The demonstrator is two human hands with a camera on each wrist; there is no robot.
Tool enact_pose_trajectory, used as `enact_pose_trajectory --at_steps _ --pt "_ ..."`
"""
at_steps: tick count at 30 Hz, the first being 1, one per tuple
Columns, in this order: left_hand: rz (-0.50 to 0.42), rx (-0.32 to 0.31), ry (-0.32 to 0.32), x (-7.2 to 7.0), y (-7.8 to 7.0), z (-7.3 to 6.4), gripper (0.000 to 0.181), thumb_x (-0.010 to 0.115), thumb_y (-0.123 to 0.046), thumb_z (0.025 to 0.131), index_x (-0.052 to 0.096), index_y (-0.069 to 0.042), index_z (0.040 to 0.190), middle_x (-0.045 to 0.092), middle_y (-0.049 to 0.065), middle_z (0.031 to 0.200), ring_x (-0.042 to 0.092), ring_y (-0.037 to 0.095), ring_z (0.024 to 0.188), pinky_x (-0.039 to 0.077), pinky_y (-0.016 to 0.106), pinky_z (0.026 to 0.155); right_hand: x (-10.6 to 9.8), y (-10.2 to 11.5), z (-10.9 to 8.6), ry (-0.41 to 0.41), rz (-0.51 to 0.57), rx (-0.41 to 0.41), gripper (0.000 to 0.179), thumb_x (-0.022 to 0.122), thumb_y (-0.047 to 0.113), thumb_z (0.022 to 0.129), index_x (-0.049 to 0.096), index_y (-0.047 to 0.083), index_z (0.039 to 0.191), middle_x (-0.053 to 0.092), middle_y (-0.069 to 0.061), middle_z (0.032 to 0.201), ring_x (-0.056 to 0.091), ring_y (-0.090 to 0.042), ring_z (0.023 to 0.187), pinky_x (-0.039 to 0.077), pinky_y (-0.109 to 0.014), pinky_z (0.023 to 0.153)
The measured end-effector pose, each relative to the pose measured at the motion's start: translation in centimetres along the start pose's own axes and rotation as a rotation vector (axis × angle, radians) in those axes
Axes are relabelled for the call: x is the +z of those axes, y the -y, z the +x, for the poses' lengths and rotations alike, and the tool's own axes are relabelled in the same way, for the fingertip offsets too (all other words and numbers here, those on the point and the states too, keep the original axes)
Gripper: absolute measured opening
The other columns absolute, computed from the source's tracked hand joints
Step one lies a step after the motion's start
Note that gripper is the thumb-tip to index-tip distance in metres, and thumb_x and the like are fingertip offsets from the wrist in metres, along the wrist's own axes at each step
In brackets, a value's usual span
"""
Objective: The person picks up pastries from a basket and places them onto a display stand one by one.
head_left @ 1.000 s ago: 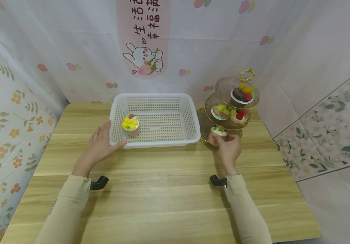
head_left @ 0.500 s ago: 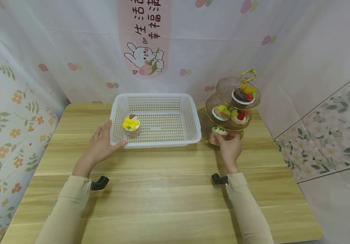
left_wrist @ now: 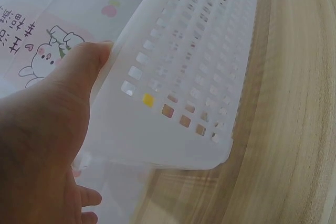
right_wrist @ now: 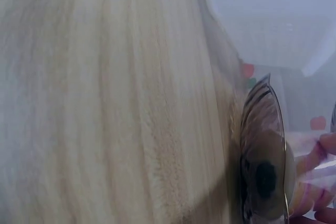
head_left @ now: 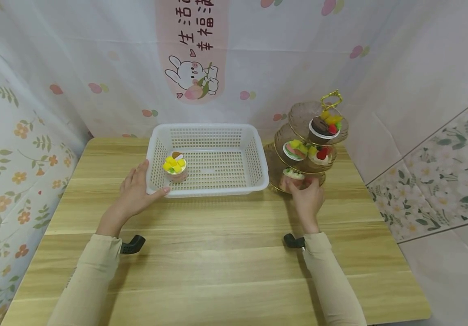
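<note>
My left hand [head_left: 136,190] holds the front left corner of a white plastic basket [head_left: 207,193], thumb on the front rim, fingers along the left side. The left wrist view shows the thumb at the rim and the basket's perforated wall [left_wrist: 157,140]. Inside the basket stands a toy cupcake with yellow cubes on top [head_left: 175,168]. My right hand [head_left: 308,199] pinches a cream-topped toy cupcake [head_left: 292,174] on the lowest tier of a tiered cake stand [head_left: 272,156]. In the right wrist view, the fingers [right_wrist: 310,192] show behind a clear plate [right_wrist: 257,119].
Higher on the stand are a chocolate cupcake with fruit [head_left: 324,127], a green-and-pink topped cupcake [head_left: 295,150] and a cupcake with red fruit [head_left: 320,155]. A gold handle [head_left: 331,98] tops it. The wooden table [head_left: 213,253] backs onto a printed curtain [head_left: 115,68].
Both hands stay in nearly the same places, the left at the basket and the right at the lowest-tier cupcake. The view shifts very slightly.
</note>
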State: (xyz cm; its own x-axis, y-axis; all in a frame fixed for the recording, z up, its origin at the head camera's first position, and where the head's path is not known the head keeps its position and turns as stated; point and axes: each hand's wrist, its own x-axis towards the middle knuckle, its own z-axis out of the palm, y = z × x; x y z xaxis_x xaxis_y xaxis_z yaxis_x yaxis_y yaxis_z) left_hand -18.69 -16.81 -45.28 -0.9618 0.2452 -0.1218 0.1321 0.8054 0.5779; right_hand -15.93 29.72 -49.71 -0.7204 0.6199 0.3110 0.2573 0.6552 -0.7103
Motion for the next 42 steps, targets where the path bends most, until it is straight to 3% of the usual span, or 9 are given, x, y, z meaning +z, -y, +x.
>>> enact_pose_trajectory --at_steps 7,14,32,42 --pt "0.009 0.003 -0.012 0.2 0.2 0.1 0.111 0.053 -0.069 0.081 -0.016 -0.017 0.151 -0.004 0.018 0.16 -0.005 0.049 0.144 0.001 0.072 0.108 -0.1 -0.3 -0.9 -0.031 0.004 -0.027 0.057 0.082 0.041 0.068 0.06 0.003 0.105 0.064 -0.019 0.097 0.053 -0.041 0.099 0.034 -0.051 0.088" --pt "0.006 0.018 -0.018 0.1 0.2 0.1 0.11 0.053 -0.067 0.082 -0.015 -0.015 0.151 -0.003 0.019 0.16 -0.003 0.051 0.143 0.001 0.072 0.108 -0.1 -0.3 -2.0 -0.081 0.008 -0.12 0.038 0.08 0.034 0.072 0.061 0.004 0.087 0.064 -0.015 0.088 0.048 -0.037 0.09 0.031 -0.051 0.085" --pt "0.014 0.001 -0.012 0.1 0.1 0.2 0.111 0.053 -0.07 0.081 -0.015 -0.016 0.151 -0.003 0.018 0.16 -0.004 0.049 0.144 0.002 0.072 0.108 0.5 -0.9 -1.4 -0.047 -0.085 -0.136 0.029 0.08 0.031 0.073 0.067 0.007 0.083 0.069 -0.015 0.086 0.049 -0.036 0.087 0.031 -0.05 0.084" --pt "0.005 -0.004 -0.013 0.1 0.0 0.1 0.112 0.054 -0.069 0.081 -0.015 -0.016 0.151 -0.003 0.018 0.16 -0.004 0.049 0.144 0.001 0.073 0.108 -0.3 0.4 -1.7 -0.018 -0.041 -0.201 0.03 0.079 0.032 0.074 0.069 0.005 0.082 0.07 -0.015 0.083 0.053 -0.035 0.082 0.036 -0.047 0.083"
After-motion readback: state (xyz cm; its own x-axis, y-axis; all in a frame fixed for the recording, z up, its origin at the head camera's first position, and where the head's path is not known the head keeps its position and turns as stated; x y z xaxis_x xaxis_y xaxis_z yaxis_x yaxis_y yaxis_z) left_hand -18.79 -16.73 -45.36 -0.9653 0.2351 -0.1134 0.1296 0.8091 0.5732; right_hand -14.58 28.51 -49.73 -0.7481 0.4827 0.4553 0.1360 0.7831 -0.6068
